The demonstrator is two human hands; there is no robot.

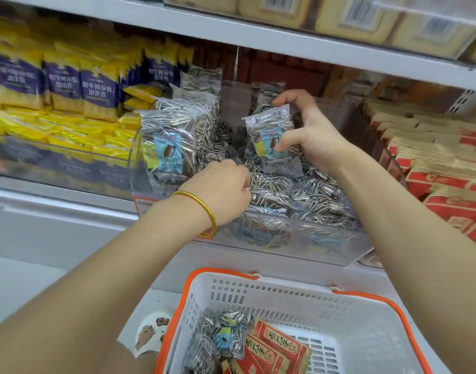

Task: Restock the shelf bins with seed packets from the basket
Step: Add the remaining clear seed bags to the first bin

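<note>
Restocking looks partway done: the clear bin (285,247) is well filled. The right hand (309,133) pinches a seed packet (269,130) upright inside it. The left hand (220,184) curls among the pile, perhaps gripping one; I cannot tell. The basket (285,290) holds spare packets (220,336).

free: mid bin (298,240) | blocked: upright packets (174,136) left, shelf (258,39) above

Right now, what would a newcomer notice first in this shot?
At centre, the right hand holds a seed packet upright over the clear bin. The left hand, a gold bangle on its wrist, reaches in among the packets lying there. Below sits a white basket with an orange rim, holding more seed packets and red packets.
</note>
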